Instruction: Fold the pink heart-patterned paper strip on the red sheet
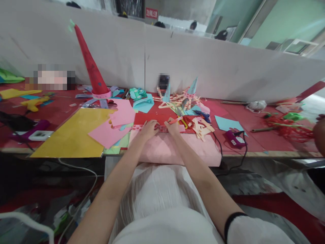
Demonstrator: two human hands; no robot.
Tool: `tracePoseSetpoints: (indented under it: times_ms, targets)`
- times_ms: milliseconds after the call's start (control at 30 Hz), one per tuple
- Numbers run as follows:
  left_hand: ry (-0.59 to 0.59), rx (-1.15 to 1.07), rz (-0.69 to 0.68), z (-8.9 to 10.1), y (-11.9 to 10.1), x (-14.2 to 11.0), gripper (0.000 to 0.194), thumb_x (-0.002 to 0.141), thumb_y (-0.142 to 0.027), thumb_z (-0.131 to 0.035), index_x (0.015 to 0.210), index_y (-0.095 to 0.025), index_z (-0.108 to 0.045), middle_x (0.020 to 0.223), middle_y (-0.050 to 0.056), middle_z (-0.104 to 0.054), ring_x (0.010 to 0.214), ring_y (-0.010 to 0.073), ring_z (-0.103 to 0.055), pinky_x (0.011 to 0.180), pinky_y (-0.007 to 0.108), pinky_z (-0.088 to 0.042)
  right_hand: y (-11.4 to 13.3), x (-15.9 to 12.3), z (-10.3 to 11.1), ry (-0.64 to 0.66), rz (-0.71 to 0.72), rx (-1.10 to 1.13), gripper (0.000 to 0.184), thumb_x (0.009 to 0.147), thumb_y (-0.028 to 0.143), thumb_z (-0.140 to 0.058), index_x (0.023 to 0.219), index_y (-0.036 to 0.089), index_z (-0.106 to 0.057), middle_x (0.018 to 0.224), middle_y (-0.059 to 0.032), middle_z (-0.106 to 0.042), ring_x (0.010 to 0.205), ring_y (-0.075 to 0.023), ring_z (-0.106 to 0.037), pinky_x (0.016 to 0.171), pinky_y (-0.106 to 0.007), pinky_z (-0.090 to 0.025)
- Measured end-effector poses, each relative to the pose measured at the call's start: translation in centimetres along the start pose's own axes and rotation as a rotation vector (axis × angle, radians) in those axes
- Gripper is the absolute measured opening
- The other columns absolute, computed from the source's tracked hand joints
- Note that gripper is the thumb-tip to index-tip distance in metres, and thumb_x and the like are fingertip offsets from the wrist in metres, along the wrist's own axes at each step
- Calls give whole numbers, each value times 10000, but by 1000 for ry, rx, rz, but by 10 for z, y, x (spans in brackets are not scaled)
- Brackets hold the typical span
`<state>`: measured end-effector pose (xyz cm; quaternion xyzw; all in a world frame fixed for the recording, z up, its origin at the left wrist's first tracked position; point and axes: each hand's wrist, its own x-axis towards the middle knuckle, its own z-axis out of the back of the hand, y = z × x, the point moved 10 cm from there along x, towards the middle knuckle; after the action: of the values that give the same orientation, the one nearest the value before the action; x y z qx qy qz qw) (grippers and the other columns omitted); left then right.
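My left hand [151, 128] is curled and presses down on a long pink strip with darker heart-like marks [137, 127], perhaps a ruler. My right hand [172, 127] is closed around a slim pink pen [177, 120], its tip hidden by the fingers near the strip. Under and behind the strip lies a sheet of red paper [143, 118]. Pink material [175, 147] covers the table edge in front of me. Just right of my right hand are yellow-handled scissors [183, 122], partly hidden, and a pile of pale cut paper strips [202, 128].
A tall red cone [90, 64] and a small blue cone [193, 86] stand at the back. A yellow sheet [76, 134] and pink paper [109, 133] lie left. Rightward are a purple power socket [235, 139] with cable and red stringy material [286, 127]. A partition [215, 64] runs behind.
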<state>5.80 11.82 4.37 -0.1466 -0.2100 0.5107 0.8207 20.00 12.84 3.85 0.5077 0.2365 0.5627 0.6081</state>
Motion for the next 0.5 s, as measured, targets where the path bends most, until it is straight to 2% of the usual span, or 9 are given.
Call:
tracePoseSetpoints:
  times_ms: [333, 500]
  targets:
    - [9, 18, 15, -1, 1, 1, 243, 823, -205, -543, 1058, -224, -598, 1293, 69, -572, 1230, 217, -493, 1104, 411, -260, -7, -2, 8, -56, -77, 33, 247, 654, 306, -510, 541, 240, -301, 435, 90, -349, 475, -107, -387, 511, -225, -333]
    - [8, 22, 11, -1, 1, 1, 249, 829, -213, -538, 1069, -231, -601, 1292, 67, -575, 1223, 222, -499, 1103, 414, -261, -10, -3, 2, 4, -102, 92, 237, 692, 324, -504, 572, 247, -315, 391, 92, -394, 422, -115, -424, 495, -232, -353]
